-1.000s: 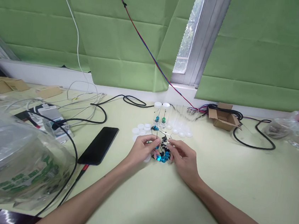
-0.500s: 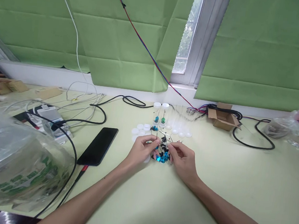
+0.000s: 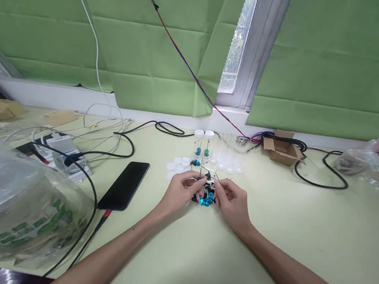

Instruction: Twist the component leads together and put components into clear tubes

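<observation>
My left hand [image 3: 184,190] is closed in a pinch on a thin dark rod that sticks up past its fingertips. Close beside it, my right hand [image 3: 231,199] pinches another thin rod slanting up to the left. Between and below the fingers lies a pile of small shiny blue and black parts [image 3: 207,200] with thin metal stems. My fingers hide some of it. Just beyond, a small blue part [image 3: 196,162] lies on the table. Behind stand two clear tubes with white caps, one holding a blue piece [image 3: 198,151], the other a green piece [image 3: 206,152].
White round caps [image 3: 177,161] lie left of the pile, and several clear tubes [image 3: 230,157] stand behind it. A black phone [image 3: 124,185], tangled cables and a big plastic bag [image 3: 27,206] occupy the left. A small open cardboard box [image 3: 283,152] sits at the back right.
My left hand has shifted slightly right, nearer my right hand, which has barely moved. Another person's hand at the far left, over a cardboard box, has gone from view.
</observation>
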`<state>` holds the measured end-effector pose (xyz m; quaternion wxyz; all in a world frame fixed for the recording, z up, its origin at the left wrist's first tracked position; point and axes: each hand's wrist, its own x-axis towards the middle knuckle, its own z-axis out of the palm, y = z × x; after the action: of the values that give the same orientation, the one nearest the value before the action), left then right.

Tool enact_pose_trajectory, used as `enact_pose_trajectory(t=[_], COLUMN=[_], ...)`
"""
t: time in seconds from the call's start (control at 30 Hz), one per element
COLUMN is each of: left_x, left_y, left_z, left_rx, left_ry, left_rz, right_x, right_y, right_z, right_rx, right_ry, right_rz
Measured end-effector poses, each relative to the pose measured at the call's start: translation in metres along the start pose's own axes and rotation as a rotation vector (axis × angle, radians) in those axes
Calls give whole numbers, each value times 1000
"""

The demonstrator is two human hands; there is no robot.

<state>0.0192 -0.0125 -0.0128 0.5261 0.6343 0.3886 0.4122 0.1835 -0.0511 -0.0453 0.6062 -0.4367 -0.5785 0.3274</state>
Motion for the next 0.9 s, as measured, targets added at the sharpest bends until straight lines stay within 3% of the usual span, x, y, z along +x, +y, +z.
enact_pose_trajectory(t=[0.47,0.9], left_x=[-3,-2], left_y=[1,2], left_z=[1,1], left_rx=[3,95], left_ry=[23,39], left_rz=[1,118], right_x=[1,1], right_y=[-1,-1], right_z=[0,1], right_rx=[39,92], right_ry=[5,8], right_rz=[12,43])
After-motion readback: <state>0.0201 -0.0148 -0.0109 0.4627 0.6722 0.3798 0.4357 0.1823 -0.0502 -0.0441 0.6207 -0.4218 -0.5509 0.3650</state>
